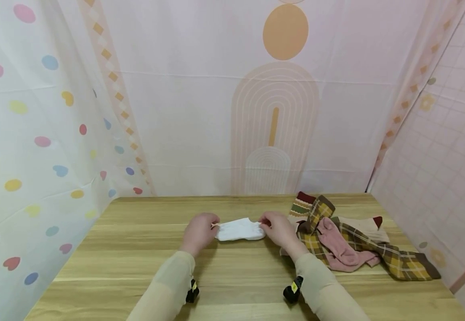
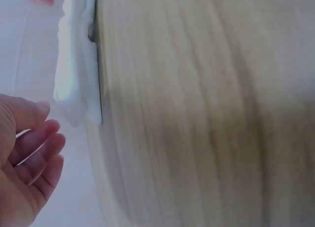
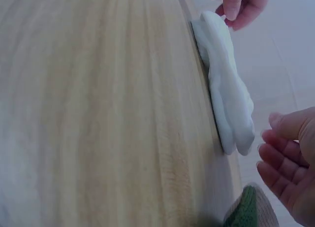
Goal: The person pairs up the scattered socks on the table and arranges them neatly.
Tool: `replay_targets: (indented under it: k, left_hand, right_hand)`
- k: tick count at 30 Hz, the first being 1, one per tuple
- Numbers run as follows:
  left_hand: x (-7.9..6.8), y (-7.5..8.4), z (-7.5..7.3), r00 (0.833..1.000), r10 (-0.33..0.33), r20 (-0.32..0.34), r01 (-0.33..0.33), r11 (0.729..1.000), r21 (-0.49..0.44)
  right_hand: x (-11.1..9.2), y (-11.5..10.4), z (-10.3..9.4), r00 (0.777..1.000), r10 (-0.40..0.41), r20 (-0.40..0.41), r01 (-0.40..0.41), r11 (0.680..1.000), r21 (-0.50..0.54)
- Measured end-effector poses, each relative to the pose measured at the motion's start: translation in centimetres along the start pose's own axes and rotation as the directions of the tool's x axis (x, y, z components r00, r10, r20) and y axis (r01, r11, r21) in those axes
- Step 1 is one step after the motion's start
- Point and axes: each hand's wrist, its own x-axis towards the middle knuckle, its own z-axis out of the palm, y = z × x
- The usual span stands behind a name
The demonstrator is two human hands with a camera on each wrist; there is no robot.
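Observation:
On the wooden table lies a folded bundle of white socks [image 1: 241, 229], long side across. My left hand [image 1: 200, 229] is at the bundle's left end, thumb and forefinger tips close together. At the opposite end is my right hand [image 1: 279, 229], its fingers loosely bent. Both wrist views show a small gap between the nearer hand's fingertips and the white fabric [image 2: 76, 64]. In the right wrist view the bundle [image 3: 226, 84] shows two soft rolls side by side, lying flat on the wood.
To the right is a loose heap of socks: a pink sock [image 1: 338, 245], brown-yellow plaid socks [image 1: 405, 263], a cream sock [image 1: 362, 227] with a dark red patch, and a striped one [image 1: 300, 207]. Patterned curtains [image 1: 192, 133] hang behind the table [image 1: 144, 258].

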Motion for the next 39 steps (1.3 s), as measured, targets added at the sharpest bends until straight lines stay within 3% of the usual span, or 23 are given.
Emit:
replay_targets:
  k: [5, 13, 19, 24, 29, 35, 39]
  left_hand:
    - [-0.5, 0.8, 0.2, 0.993, 0.115, -0.006, -0.113, 0.988, 0.102]
    - [-1.4, 2.6, 0.6, 0.978, 0.21, 0.008, -0.207, 0.956, 0.208]
    - [-2.4, 3.7, 0.9, 0.958, 0.284, 0.04, -0.282, 0.904, 0.322]
    - [-3.8, 4.4, 1.0, 0.959, 0.278, 0.049, -0.272, 0.865, 0.421]
    - [-4.5, 4.8, 0.9, 0.973, 0.193, 0.129, -0.23, 0.878, 0.42]
    - [-4.6, 5.0, 0.7, 0.961, 0.133, 0.244, -0.222, 0.896, 0.384]
    - [-4.6, 4.8, 0.8, 0.955, 0.127, 0.268, -0.223, 0.905, 0.363]
  right_hand:
    - [0.0, -0.5, 0.4, 0.993, -0.115, 0.003, 0.115, 0.993, -0.022]
    - [-0.7, -1.3, 0.9, 0.967, -0.253, 0.035, 0.255, 0.956, -0.147]
    - [-1.5, -2.1, 0.4, 0.951, -0.288, 0.113, 0.305, 0.936, -0.178]
    - [-2.4, -2.4, 0.1, 0.943, -0.284, 0.171, 0.316, 0.926, -0.206]
    - [-2.9, -2.4, 0.2, 0.92, -0.314, 0.232, 0.367, 0.899, -0.238]
    - [-3.1, -2.5, 0.1, 0.905, -0.3, 0.302, 0.375, 0.897, -0.235]
    - [-3.2, -2.6, 0.0, 0.905, -0.279, 0.32, 0.362, 0.901, -0.239]
